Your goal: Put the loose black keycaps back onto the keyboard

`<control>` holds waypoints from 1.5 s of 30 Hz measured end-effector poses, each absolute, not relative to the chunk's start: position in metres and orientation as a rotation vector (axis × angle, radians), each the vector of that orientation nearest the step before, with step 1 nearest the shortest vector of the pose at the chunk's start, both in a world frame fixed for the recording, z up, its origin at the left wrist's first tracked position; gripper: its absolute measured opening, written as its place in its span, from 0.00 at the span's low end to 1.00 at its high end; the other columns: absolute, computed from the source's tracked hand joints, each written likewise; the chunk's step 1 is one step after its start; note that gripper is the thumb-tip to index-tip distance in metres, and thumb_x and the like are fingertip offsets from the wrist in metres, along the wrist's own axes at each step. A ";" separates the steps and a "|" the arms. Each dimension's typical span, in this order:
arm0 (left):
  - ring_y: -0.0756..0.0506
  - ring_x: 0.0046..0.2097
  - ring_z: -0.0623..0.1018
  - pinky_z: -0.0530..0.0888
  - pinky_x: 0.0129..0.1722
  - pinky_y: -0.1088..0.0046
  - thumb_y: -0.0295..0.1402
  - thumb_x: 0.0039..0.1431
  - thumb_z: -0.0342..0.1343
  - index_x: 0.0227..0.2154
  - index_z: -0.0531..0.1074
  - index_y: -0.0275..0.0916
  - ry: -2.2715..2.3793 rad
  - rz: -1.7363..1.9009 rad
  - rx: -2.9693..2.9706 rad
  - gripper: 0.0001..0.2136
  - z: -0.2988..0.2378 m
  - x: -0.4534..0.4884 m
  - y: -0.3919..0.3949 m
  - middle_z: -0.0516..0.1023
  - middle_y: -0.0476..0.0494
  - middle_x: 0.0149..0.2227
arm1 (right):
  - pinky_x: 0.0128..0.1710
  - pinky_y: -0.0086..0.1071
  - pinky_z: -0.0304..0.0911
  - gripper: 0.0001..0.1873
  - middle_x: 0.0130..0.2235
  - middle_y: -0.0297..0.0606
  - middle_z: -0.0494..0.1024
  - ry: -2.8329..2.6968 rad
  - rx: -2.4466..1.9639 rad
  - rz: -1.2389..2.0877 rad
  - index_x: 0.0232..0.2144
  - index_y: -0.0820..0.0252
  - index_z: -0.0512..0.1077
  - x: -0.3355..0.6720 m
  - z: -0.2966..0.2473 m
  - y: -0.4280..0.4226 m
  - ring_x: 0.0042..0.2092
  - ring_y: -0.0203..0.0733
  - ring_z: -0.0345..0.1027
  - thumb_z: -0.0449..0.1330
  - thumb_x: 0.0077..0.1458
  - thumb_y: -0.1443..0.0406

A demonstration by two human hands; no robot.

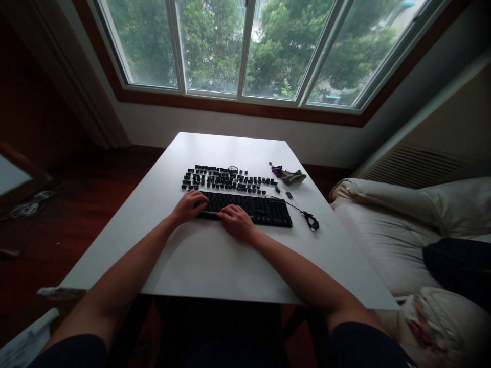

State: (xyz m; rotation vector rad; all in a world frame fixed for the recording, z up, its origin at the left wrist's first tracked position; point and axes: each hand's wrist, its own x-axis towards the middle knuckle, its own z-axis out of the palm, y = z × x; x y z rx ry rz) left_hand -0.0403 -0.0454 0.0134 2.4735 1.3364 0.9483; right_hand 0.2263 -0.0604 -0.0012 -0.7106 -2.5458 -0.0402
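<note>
Keyboard (264, 210) lay on the counter (215, 266), keycaps (232, 180) spread just behind it. Cloth bundle (293, 177) sat right of the keycaps; cable (306, 215) end, right of the keyboard. Window (215, 46) stood behind the counter, sofa (372, 230) to its right.

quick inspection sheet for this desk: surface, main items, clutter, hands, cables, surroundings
surface: white table, window light reflecting at its far end
main items: black keyboard; loose black keycaps in rough rows beyond it
clutter: grey and purple bundle, right of the keycaps, contents unclear
hands: left hand at the keyboard's left end, right hand at its near edge; grip unclear
cables: black cable gathered right of the keyboard
surroundings: window ahead, pale sofa at right
</note>
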 end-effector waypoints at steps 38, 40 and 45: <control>0.44 0.35 0.75 0.63 0.33 0.70 0.42 0.59 0.54 0.30 0.74 0.43 2.091 0.735 1.912 0.10 -0.006 -0.130 0.008 0.80 0.46 0.31 | 0.50 0.38 0.58 0.11 0.47 0.44 0.78 -2.914 -0.710 -0.241 0.45 0.58 0.77 0.062 0.042 0.103 0.52 0.49 0.66 0.63 0.60 0.63; 0.44 0.35 0.75 0.63 0.33 0.70 0.42 0.59 0.54 0.30 0.75 0.43 2.107 0.732 1.894 0.10 -0.007 -0.131 0.010 0.80 0.46 0.31 | 0.50 0.38 0.58 0.11 0.47 0.45 0.78 -2.940 -0.678 -0.246 0.45 0.58 0.77 0.059 0.040 0.109 0.53 0.50 0.66 0.63 0.59 0.63; 0.44 0.35 0.75 0.61 0.33 0.70 0.44 0.60 0.53 0.31 0.77 0.43 2.112 0.702 1.914 0.13 -0.007 -0.132 0.013 0.81 0.45 0.32 | 0.50 0.38 0.57 0.11 0.48 0.46 0.78 -2.976 -0.645 -0.277 0.44 0.60 0.76 0.055 0.036 0.115 0.53 0.49 0.66 0.63 0.59 0.64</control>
